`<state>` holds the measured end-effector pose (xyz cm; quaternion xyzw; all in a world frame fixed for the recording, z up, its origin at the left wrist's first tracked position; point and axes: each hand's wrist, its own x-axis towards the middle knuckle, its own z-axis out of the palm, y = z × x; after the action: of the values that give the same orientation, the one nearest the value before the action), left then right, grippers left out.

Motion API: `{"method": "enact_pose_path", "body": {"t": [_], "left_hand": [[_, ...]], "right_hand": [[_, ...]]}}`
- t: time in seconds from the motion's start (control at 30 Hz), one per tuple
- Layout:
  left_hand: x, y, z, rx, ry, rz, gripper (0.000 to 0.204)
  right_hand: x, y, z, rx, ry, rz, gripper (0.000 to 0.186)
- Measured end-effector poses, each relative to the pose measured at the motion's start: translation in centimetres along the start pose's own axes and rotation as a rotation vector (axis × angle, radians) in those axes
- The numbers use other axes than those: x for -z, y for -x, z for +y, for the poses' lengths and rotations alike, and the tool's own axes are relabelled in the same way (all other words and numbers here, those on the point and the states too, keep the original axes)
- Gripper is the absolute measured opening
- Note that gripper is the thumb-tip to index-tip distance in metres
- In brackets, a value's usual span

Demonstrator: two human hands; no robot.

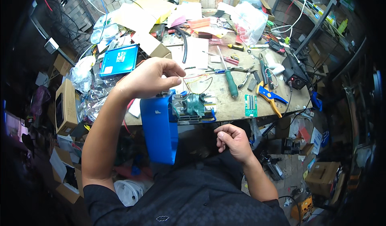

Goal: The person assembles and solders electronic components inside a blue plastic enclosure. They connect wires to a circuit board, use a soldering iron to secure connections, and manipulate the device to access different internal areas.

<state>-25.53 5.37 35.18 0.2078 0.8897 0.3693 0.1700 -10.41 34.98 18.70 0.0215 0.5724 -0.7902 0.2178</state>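
The left hand [146, 79] arches above a blue sleeve [156, 131] that hangs past the desk's [267, 114] front edge, beside a green-taped pack [195, 105] at that edge; whether its curled fingers pinch anything, I cannot tell. Nearer than the edge, the right hand [234, 141] curls loosely, its grip equally unclear.

An electronics workshop; the workbench [225, 112] bears a screwdriver [231, 84], wire strippers [265, 92] and a circuit board [251, 105].

Bright light pales the far plastic bag [250, 23] — deep shadow lies under the workbench [231, 106] — while fisheye distortion bends the brick wall [207, 1] inside black corners.
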Motion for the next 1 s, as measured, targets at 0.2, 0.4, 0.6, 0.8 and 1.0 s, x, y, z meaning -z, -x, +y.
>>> {"method": "enact_pose_path", "body": {"t": [0.2, 0.4, 0.6, 0.8, 1.0], "left_hand": [[-0.2, 1.5, 1.0, -0.137, -0.079, 0.131, 0.028], [-0.4, 5.5, 1.0, -0.133, 0.001, 0.503, 0.019], [-4.1, 12.4, -5.1, -0.138, 0.111, 0.764, 0.004], [-10.5, 18.7, -14.1, 0.146, 0.421, 1.102, 0.038], [-14.4, 19.8, -16.8, 0.164, 0.366, 0.973, 0.049]], "right_hand": [[-0.3, 0.1, -0.2, -0.001, 0.008, -0.009, 0.020], [0.8, 0.7, 0.4, 0.018, 0.023, -0.026, 0.020], [2.7, 1.6, 1.7, 0.042, 0.020, 0.069, 0.017], [3.7, 1.5, 2.8, 0.062, 0.032, 0.140, 0.019], [3.0, 0.7, 2.7, 0.002, 0.100, 0.125, 0.025]]}}
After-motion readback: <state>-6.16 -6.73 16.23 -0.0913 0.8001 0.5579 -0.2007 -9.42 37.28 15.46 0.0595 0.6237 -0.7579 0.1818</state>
